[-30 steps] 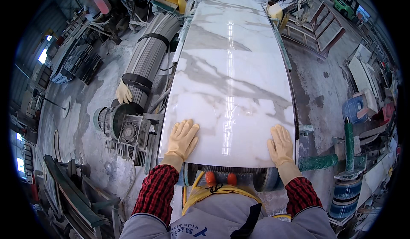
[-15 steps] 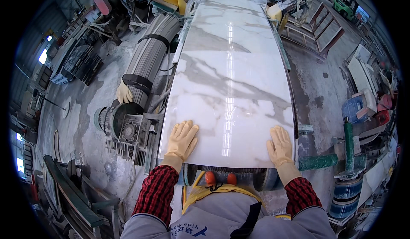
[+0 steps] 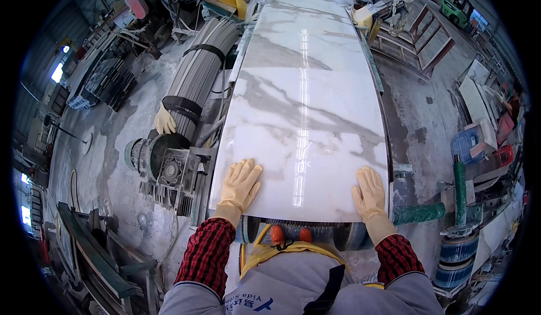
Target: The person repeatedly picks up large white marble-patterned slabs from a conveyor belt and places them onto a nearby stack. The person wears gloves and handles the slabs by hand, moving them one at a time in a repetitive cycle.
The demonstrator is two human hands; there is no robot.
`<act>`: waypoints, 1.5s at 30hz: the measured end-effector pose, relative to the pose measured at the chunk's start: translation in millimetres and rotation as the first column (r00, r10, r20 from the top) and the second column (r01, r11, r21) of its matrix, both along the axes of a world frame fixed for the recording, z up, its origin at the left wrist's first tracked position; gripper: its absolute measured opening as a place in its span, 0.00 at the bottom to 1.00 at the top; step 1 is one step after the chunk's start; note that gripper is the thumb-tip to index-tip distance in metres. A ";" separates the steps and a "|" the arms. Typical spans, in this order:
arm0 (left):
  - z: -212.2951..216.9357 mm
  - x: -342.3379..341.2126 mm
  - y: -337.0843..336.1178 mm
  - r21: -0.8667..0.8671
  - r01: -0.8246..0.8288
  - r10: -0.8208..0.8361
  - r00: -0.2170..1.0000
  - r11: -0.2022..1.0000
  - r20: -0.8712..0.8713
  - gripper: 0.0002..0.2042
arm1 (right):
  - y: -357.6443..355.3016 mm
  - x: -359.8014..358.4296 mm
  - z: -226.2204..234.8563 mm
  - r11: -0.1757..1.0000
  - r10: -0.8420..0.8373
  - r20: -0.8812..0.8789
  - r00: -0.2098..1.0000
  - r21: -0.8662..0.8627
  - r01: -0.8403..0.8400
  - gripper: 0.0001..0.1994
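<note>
A polished white marble-look slab [image 3: 315, 174] with grey-brown veins lies flat in front of me. Its near edge is close to my body. On its near left corner rests my left hand [image 3: 240, 185], in a cream rubber glove, palm down with fingers stretched out. My right hand [image 3: 368, 194], gloved alike, lies flat along the near right edge, fingers pointing away. Neither hand grasps anything. Beyond the near slab, a second veined slab [image 3: 282, 41] continues the surface, with a seam between them. Rollers [image 3: 349, 236] show beneath the near edge.
To the left stand a dusty motor [image 3: 169, 168] and a strapped bundle of grey strips [image 3: 197, 72], with a loose cream glove [image 3: 165, 120] on it. Green pipe [image 3: 420, 213] juts out at right. Farther off are a wooden frame [image 3: 434, 56] and a green forklift [image 3: 454, 10].
Both hands and the slab look unmoved. At the far right rim, a dark and reddish shape, too blurred to make out, has come into view.
</note>
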State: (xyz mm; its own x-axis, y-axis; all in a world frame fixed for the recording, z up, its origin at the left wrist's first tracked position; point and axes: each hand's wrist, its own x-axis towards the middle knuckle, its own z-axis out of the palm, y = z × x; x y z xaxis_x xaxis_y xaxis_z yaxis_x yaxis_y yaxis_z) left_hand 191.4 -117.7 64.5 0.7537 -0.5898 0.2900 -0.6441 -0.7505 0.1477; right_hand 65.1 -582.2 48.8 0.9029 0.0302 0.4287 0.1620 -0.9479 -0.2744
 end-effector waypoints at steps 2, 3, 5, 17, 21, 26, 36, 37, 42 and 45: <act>0.1 -0.7 0.4 0.001 0.001 -0.001 1.000 1.000 -0.001 0.26 | 0.6 -0.7 0.5 1.000 0.001 0.010 1.000 -0.001 -0.001 0.25; 0.1 -1.0 0.4 0.002 0.001 -0.001 1.000 1.000 -0.003 0.26 | 0.8 -1.0 0.9 1.000 0.004 0.012 1.000 0.002 -0.004 0.25; 0.5 -1.7 0.4 0.002 0.003 -0.003 1.000 1.000 -0.002 0.26 | 1.2 -2.0 2.0 1.000 0.008 0.017 1.000 0.008 -0.009 0.24; 4.4 -6.3 0.9 0.000 0.020 -0.020 1.000 1.000 0.013 0.25 | 5.0 -5.8 6.5 1.000 0.004 0.032 0.999 -0.024 -0.004 0.21; 5.3 -7.9 1.0 0.000 0.024 -0.024 1.000 1.000 0.016 0.25 | 4.2 -8.6 4.9 1.000 -0.001 0.001 1.000 0.002 0.001 0.21; 6.5 -10.5 0.4 0.007 0.018 -0.018 1.000 1.000 0.022 0.25 | 3.9 -9.2 3.1 1.000 0.011 0.010 1.000 0.000 -0.011 0.21; -15.8 -10.0 8.5 -0.017 -0.380 0.380 0.925 0.925 0.011 0.32 | 2.9 -13.3 -5.4 1.000 0.024 0.103 0.994 0.017 -0.026 0.22; -21.7 -8.8 6.3 0.040 -0.509 0.511 0.857 0.860 -0.067 0.34 | 2.7 -14.1 -6.9 0.999 0.028 0.111 0.993 0.018 -0.030 0.22; -48.6 24.7 -35.8 0.083 -0.512 0.516 0.855 0.855 -0.045 0.37 | 2.9 -17.7 -8.2 0.998 0.035 0.119 0.992 0.048 -0.041 0.22; -58.6 42.6 -87.3 0.105 -0.519 0.527 0.847 0.848 -0.068 0.37 | 4.2 -19.3 -5.3 0.997 0.018 0.086 0.996 0.070 -0.024 0.21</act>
State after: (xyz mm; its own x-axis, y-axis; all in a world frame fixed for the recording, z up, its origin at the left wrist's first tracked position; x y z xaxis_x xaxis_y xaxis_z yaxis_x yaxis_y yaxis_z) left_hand 234.0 -205.0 5.9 0.9775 -0.1184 0.1744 -0.1390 -0.9840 0.1112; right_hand 45.7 -578.0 43.5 0.8624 0.0153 0.5060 0.2073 -0.9225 -0.3256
